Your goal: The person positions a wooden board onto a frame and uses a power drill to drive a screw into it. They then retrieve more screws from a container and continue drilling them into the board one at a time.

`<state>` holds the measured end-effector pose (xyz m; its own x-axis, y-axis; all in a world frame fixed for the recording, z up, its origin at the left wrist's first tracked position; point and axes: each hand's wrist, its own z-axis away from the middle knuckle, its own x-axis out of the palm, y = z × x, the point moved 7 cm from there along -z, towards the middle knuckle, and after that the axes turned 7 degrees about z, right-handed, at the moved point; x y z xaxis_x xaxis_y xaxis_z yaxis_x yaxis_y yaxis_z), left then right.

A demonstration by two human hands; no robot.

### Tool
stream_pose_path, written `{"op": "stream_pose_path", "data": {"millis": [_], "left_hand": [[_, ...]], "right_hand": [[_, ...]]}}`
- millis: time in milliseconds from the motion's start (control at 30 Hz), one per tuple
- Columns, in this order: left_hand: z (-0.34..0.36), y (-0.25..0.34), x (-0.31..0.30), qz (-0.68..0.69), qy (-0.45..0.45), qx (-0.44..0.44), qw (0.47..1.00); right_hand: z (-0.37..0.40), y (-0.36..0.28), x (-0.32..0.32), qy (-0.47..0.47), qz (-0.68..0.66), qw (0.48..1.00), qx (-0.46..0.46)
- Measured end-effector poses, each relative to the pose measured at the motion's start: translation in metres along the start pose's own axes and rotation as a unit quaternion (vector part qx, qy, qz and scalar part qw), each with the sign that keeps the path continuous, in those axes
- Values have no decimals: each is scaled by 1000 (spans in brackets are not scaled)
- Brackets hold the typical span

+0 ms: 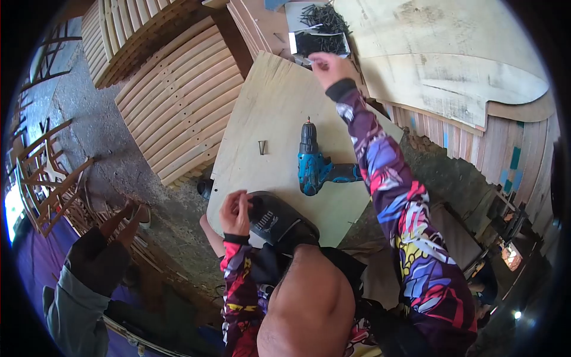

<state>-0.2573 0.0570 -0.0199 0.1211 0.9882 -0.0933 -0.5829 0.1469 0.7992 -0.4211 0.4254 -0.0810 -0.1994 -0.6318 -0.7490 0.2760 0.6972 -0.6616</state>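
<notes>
My right hand (333, 70) is at the front edge of a white box (293, 43) full of dark screws (324, 43), its thumb and fingers pinched together. Whatever is between those fingertips is too small to make out. A teal and black cordless drill (309, 166) lies on the plywood sheet (267, 101), bit pointing away, handle reaching toward my right sleeve. Two dark screws (262, 147) are on the plywood left of the drill. My left hand (235, 213) hovers beside a black shoe (276, 220) with white print, fingers curled in; their contents are hidden.
Curved slatted wooden panels (184, 95) lie at the upper left. Large pale boards (440, 53) are stacked at the upper right. Wooden frames (53, 172) stand on the concrete floor (113, 125) at left. Another person (89, 285) is at the lower left.
</notes>
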Motion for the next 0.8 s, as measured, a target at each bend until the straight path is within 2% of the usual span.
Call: {"op": "stream_pose_path", "data": {"millis": [67,133,200,333,400,467,567,633,733,767,800], "left_hand": [[10,-9,-20,-38,29,-11,999],[16,0,-25,-40,48,-6,998],[18,1,-28,-41,68,-2,997],[17,-8,-21,23,95,9,995],[18,-13,-13,49,95,6,994],[22,-16,-8,68,101,-5,993],[25,-18,-1,47,79,11,996],[28,-20,-2,39,75,14,996],[33,-22,-8,28,76,7,997],[33,-21,-12,28,83,11,996],[32,-20,-14,30,88,17,996]], "right_hand": [[-32,-12,3,29,91,992,-80],[-55,-10,13,9,108,993,-37],[-67,-12,23,-69,222,972,28],[-71,-10,30,-91,335,936,66],[-71,-11,27,-119,335,929,103],[-71,-14,27,-118,346,926,89],[-69,-32,32,-150,420,894,42],[-70,-35,33,-164,429,888,28],[-81,8,29,-148,363,912,121],[-81,7,27,-118,322,939,7],[-77,19,27,-123,280,952,10]]}}
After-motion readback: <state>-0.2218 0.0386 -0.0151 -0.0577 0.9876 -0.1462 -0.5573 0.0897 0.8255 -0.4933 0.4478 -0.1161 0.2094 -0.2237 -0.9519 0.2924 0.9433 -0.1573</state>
